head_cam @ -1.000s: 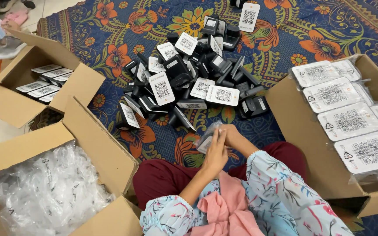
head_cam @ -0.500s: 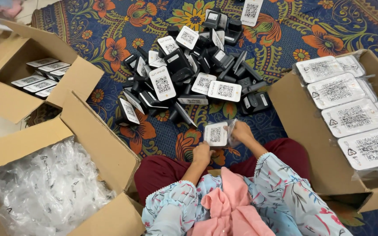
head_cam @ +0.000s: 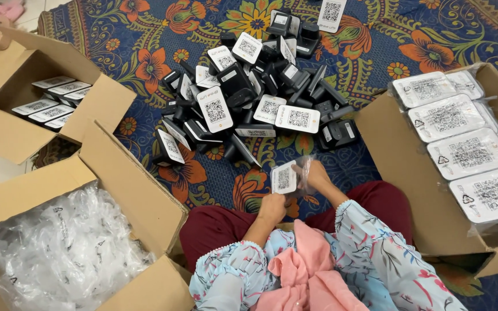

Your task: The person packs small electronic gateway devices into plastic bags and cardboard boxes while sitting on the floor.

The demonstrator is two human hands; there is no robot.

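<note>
Both my hands hold one small black device with a white code label (head_cam: 284, 178) above my lap. My left hand (head_cam: 272, 204) grips its lower edge. My right hand (head_cam: 314, 174) holds its right side together with a clear plastic bag (head_cam: 305, 166). Just beyond my hands lies a pile of the same black devices with white labels (head_cam: 255, 98) on the patterned rug.
A cardboard box of bagged, labelled devices (head_cam: 462, 144) stands at my right. At my lower left is a box full of empty clear plastic bags (head_cam: 53, 253). Another box with a few packed devices (head_cam: 47, 106) sits at far left. The blue floral rug (head_cam: 145, 63) is underneath.
My hands were pressed together near my lap; they have since parted and lifted the labelled device so its white face shows, the bag at its right side.
</note>
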